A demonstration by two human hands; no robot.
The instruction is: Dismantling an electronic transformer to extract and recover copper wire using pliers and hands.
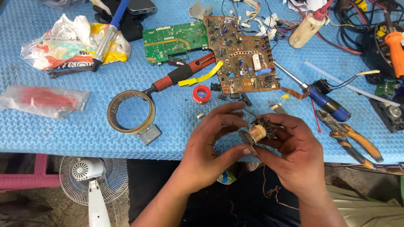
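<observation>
Two hands (252,143) closed around small coil transformer (259,131), near brown circuit board (242,54), clear bag (44,100) holding red parts, blue foam worktop (84,138), white fan (92,174) below.

Two bare forearms enter from the bottom centre of the frame and end in the left hand (210,145) and right hand (292,155), both ungloved, with no sleeve, watch, ring or bracelet visible. The fingernails are short. Below the hands, at bottom centre, the lap shows dark clothing; at the lower right lies a strip of olive-grey fabric.
</observation>
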